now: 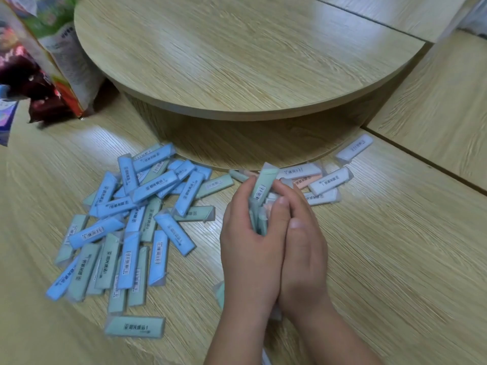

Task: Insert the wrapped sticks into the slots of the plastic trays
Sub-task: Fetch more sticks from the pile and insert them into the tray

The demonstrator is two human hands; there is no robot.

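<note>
Near the table rim [237,115], hands [253,254] clasp sticks [263,184].

A heap of blue and green plastic-wrapped sticks [126,227] blocks the left middle of the light wood-grain floor [408,259]. A smaller scatter of pale and orange wrapped sticks [316,180] lies just beside the overhanging edge of the low round wooden table [237,48]. Colourful printed bags [39,61] fill the far left corner. The floor's right side is open.
</note>
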